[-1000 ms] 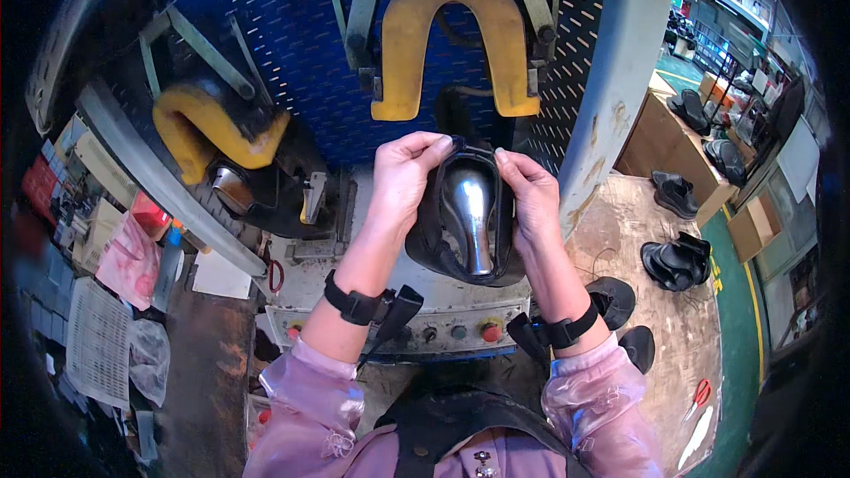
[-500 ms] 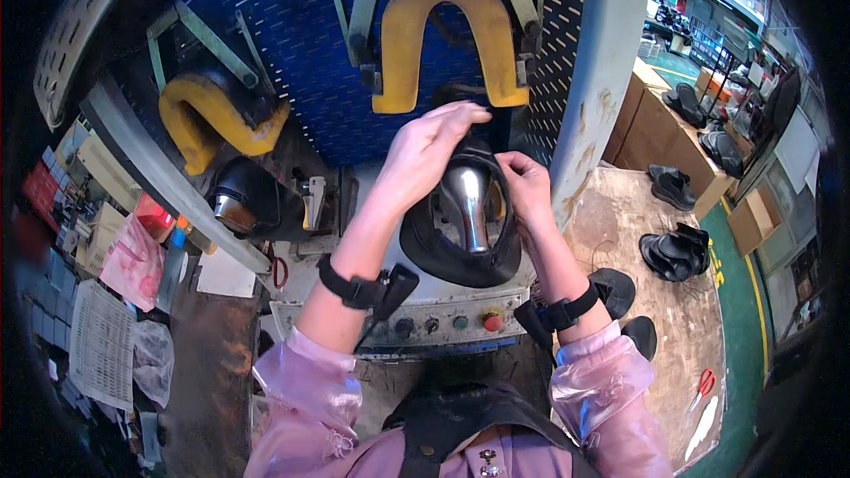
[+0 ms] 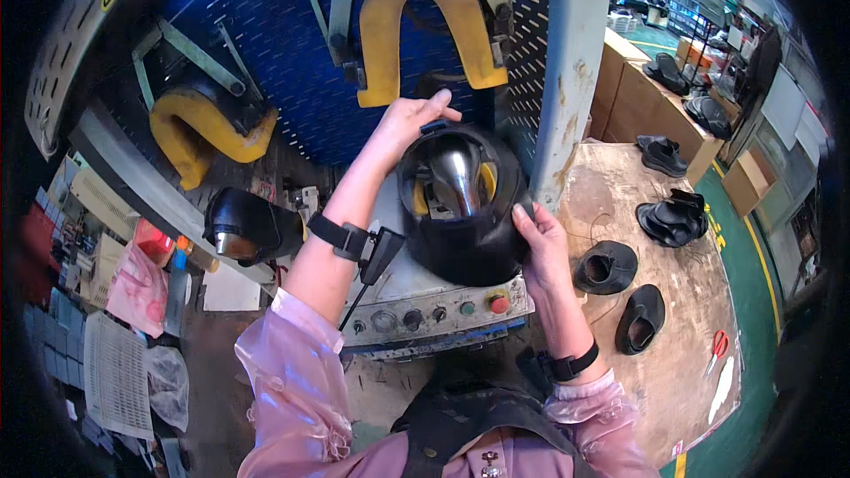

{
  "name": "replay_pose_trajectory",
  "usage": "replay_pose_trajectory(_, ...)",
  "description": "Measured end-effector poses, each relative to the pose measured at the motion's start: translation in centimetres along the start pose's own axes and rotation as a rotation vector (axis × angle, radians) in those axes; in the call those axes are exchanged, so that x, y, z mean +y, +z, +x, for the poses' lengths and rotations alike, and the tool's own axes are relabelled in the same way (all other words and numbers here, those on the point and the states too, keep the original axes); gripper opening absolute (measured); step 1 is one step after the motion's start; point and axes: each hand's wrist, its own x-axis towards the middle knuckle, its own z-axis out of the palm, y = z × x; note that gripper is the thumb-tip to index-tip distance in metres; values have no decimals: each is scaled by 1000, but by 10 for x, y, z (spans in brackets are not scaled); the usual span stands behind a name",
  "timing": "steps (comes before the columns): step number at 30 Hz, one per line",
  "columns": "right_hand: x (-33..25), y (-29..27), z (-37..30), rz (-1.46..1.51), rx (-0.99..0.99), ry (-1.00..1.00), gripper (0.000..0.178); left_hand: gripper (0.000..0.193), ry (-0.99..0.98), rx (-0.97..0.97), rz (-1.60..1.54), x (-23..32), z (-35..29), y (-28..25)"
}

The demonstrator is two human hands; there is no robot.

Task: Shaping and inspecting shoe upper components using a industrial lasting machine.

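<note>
A black shoe upper (image 3: pixel 469 252) sits around a shiny metal form (image 3: pixel 459 173) on the machine in front of me, its opening facing up. Yellow parts show inside that opening, on both sides of the metal. At the upper's far edge, my left hand (image 3: pixel 409 120) is closed, its fingertips partly hidden behind the rim. My right hand (image 3: pixel 544 246) grips the near right side, thumb on top and the other fingers mostly out of sight underneath. Above the far edge hangs a yellow U-shaped pad (image 3: pixel 381 44).
A control panel (image 3: pixel 425 319) with knobs and a red button lies below the upper. To the left, another black upper (image 3: pixel 257 223) sits under a second yellow pad (image 3: pixel 190 128). Several black shoe pieces and red scissors (image 3: pixel 718 345) lie on the worn table (image 3: pixel 682 301) at right.
My right hand has slid from the upper's far right edge to its near right side. The left hand has shifted toward the far left edge. The upper's opening now faces up more fully.
</note>
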Motion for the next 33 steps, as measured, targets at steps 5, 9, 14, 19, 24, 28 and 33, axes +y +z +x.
replay_pose_trajectory(5,-23,7,11,8,66,15,9,55,191,134,-557,8,-24,2)
replay_pose_trajectory(9,-17,14,5,-63,79,-84,9,51,198,16,-373,22,-40,11)
replay_pose_trajectory(14,-33,37,29,-52,33,-68,9,52,53,21,-478,33,-34,-14)
replay_pose_trajectory(19,-34,17,63,-215,-31,58,14,38,151,65,-249,16,-17,-14)
replay_pose_trajectory(24,-23,1,69,-203,-12,164,15,35,34,58,-128,-6,-4,-3)
replay_pose_trajectory(28,-20,3,67,-147,-14,264,11,36,-59,10,-176,2,-2,-2)
replay_pose_trajectory(33,-15,-12,42,-127,-44,352,17,34,-8,-78,-74,1,-7,8)
